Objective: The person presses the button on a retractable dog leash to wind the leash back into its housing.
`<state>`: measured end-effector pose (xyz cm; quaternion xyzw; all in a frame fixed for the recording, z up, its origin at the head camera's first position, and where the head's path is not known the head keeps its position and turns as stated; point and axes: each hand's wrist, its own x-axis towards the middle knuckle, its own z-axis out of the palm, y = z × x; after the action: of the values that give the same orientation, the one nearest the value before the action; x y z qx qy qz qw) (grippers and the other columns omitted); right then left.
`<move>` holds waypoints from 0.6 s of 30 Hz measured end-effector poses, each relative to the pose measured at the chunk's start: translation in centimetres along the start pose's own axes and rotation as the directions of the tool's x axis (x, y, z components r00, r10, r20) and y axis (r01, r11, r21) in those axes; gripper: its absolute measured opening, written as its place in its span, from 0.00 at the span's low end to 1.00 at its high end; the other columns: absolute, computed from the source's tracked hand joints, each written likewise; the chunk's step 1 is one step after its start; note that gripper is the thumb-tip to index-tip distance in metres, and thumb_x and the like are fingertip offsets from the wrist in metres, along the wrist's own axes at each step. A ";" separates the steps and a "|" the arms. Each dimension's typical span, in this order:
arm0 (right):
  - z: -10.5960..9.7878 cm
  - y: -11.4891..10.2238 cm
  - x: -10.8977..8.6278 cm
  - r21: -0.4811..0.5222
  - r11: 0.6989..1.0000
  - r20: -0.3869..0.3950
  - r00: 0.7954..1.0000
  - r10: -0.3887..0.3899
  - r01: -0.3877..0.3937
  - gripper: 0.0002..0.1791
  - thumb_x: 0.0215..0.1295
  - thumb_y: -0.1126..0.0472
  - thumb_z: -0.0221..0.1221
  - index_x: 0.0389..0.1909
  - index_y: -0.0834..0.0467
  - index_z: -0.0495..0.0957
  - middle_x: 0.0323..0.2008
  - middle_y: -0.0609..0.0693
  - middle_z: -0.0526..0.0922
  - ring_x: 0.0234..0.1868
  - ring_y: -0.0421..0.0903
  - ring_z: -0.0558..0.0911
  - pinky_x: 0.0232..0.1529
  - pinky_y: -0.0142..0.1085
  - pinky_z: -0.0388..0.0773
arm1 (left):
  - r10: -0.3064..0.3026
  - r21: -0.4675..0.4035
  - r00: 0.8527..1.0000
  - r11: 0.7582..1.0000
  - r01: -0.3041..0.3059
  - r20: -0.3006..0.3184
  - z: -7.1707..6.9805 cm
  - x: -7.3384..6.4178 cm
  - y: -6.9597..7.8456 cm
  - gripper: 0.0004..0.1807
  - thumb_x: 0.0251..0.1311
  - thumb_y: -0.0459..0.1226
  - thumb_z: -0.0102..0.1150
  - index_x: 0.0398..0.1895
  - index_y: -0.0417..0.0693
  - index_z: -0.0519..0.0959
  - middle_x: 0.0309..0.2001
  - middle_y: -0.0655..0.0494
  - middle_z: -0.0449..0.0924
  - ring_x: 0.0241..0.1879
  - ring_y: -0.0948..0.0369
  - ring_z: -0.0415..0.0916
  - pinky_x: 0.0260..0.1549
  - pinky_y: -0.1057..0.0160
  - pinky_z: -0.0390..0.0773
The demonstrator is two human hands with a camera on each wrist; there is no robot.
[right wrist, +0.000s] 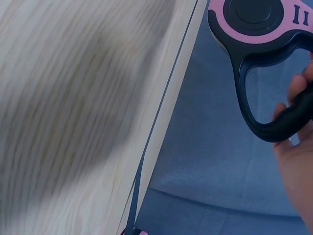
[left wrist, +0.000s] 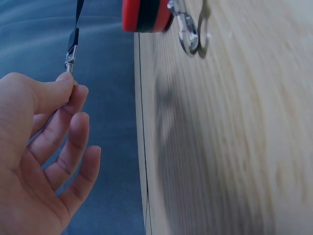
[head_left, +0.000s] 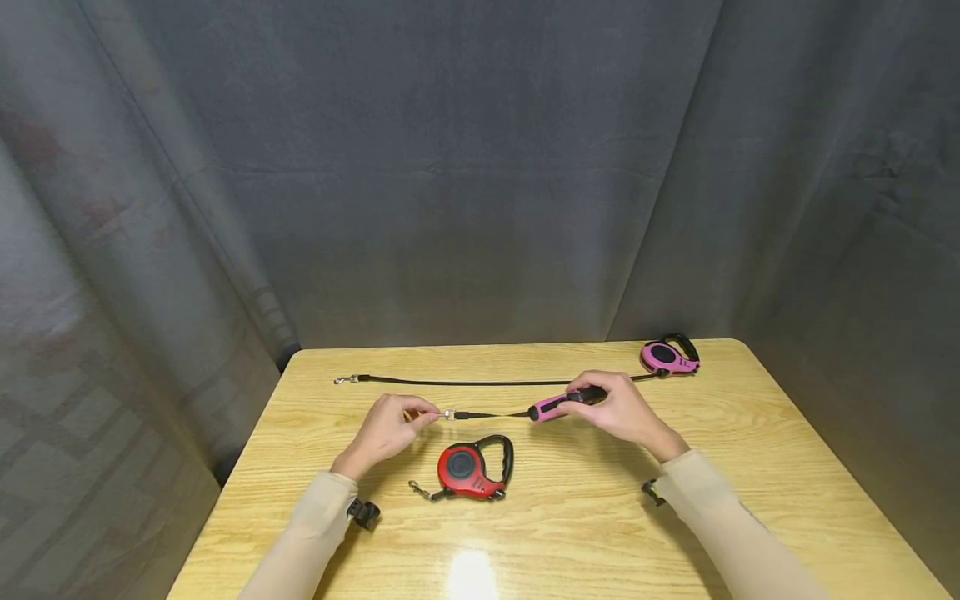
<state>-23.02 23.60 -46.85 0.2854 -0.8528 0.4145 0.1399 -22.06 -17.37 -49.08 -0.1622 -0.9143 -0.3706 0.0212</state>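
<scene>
Between my two hands a pink retractable dog leash [head_left: 549, 407] is held over the table. My right hand [head_left: 621, 410] grips its black loop handle [right wrist: 281, 128]; in the right wrist view the pink case with a dark round disc shows above the fingers. A short length of black strap [head_left: 487, 415] runs out of the case to the left. At its end, thumb and fingertips of my left hand [head_left: 384, 431] pinch the silver metal clip [left wrist: 71, 58], partly hidden by them. The other left fingers curl loosely below.
A red retractable leash [head_left: 450, 483] lies nearer me, its clip [head_left: 420, 489] pointing left. Along the back of the wooden table [head_left: 600, 533], a second pink leash [head_left: 652, 355] lies at right, its black strap [head_left: 450, 382] stretched left to a metal clip [head_left: 347, 379]. Grey curtains [head_left: 450, 208] surround the table.
</scene>
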 end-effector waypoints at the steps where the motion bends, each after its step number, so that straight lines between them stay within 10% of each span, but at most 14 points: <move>1: 0.0 -0.1 0.0 0.000 1.000 0.001 1.000 -0.003 0.003 0.11 0.57 0.58 0.80 0.38 0.46 0.89 0.34 0.41 0.90 0.34 0.35 0.84 0.39 0.32 0.81 | 0.001 0.000 1.000 1.000 -0.001 0.003 0.0 0.0 0.0 0.05 0.70 0.43 0.70 0.43 0.60 0.93 0.37 0.60 0.92 0.30 0.67 0.79 0.30 0.66 0.77; 18: 1.1 -0.7 1.2 0.010 0.999 -0.006 0.999 -0.051 0.051 0.11 0.55 0.58 0.82 0.37 0.47 0.90 0.33 0.42 0.91 0.32 0.36 0.85 0.37 0.35 0.83 | 0.008 0.013 1.000 1.000 -0.008 0.006 0.1 0.5 0.1 0.05 0.70 0.43 0.69 0.43 0.60 0.93 0.37 0.66 0.91 0.30 0.68 0.79 0.32 0.66 0.78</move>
<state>-23.57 21.94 -46.48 0.3066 -0.8426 0.4161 0.1514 -22.45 -17.08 -49.02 -0.1666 -0.9161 -0.3642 0.0210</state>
